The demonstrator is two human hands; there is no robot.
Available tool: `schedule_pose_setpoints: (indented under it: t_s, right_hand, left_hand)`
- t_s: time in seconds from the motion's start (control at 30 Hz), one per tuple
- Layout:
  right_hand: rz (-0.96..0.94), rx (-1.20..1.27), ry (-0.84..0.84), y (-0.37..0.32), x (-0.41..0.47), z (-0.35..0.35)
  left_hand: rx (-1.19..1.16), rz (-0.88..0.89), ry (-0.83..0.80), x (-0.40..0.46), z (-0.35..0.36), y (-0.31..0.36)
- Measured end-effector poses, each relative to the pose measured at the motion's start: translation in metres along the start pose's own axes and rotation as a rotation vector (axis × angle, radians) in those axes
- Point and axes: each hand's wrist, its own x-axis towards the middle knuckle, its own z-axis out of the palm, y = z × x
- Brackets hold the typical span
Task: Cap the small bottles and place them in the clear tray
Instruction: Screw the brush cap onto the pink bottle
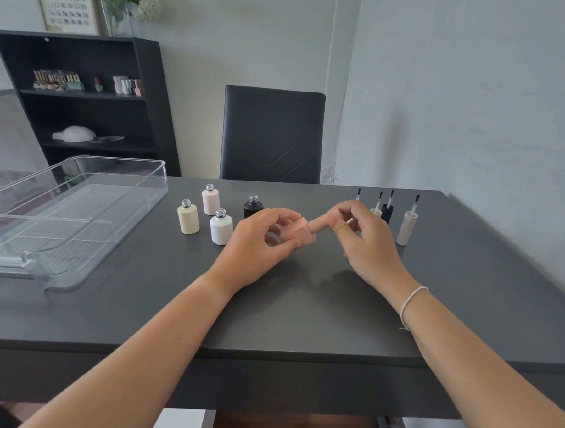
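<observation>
Two bare forearms reach from the near edge over a dark table (301, 319), a pale cord bracelet (412, 304) circling the right wrist at 4 o'clock from the table's middle. Just beyond, the left hand (256, 245) curls its fingers and thumb round a pink bottle (295, 234), held tilted above the tabletop with its neck pointing toward 3 o'clock. The right hand (368, 241) pinches a pink cap (321, 224) between thumb and fingertips, the cap meeting the bottle's neck; how far it is seated cannot be told.

At 10 o'clock from the hands four open bottles stand upright and apart: a white bottle (221, 227) nearest, a cream bottle (188, 217) to its left, a pale pink bottle (210, 199) behind them, and a black bottle (253, 206) just beyond the left knuckles. At 2 o'clock, brush caps stand with bristles up: a beige cap (407, 227) farthest right, a black cap (387, 209) and a cream cap (375, 212) partly hidden by the right hand, and one more brush tip above the fingers.

The clear tray (78, 203) sits at 9 o'clock on the table's left side, holding no bottles. Farther off, a black chair (272, 134) faces the table at 12 o'clock, and a dark shelf unit (84, 95) stands at 11 o'clock against the wall
</observation>
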Motion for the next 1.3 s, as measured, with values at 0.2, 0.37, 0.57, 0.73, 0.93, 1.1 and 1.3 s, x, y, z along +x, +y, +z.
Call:
schedule_pose_setpoints:
  t_s: [0.2,0.37,0.57,0.73,0.93,1.1,1.3]
  right_hand:
    - [-0.037,-0.088,0.002,-0.013,0.036,-0.011]
    - [-0.026,-0.245,-0.074,-0.022,0.088,-0.009]
    - [0.084,-0.367,-0.166,-0.012,0.129,0.014]
    - [0.129,-0.495,-0.19,-0.002,0.14,0.031]
    - [0.197,-0.554,-0.19,0.008,0.145,0.037]
    - [0.201,-0.547,-0.176,0.009,0.144,0.039]
    - [0.207,-0.543,-0.154,0.008,0.142,0.037]
  left_hand:
    - [0.238,-0.038,-0.099,-0.002,0.001,-0.005]
    - [0.381,-0.01,-0.158,-0.001,0.003,-0.006]
    - [0.379,-0.005,-0.15,0.0,0.003,-0.009]
    - [0.387,-0.019,-0.151,0.0,0.004,-0.009]
    - [0.4,-0.02,-0.159,0.001,0.003,-0.009]
    - [0.396,-0.017,-0.155,0.001,0.004,-0.009]
    - [0.394,-0.025,-0.156,0.002,0.004,-0.01]
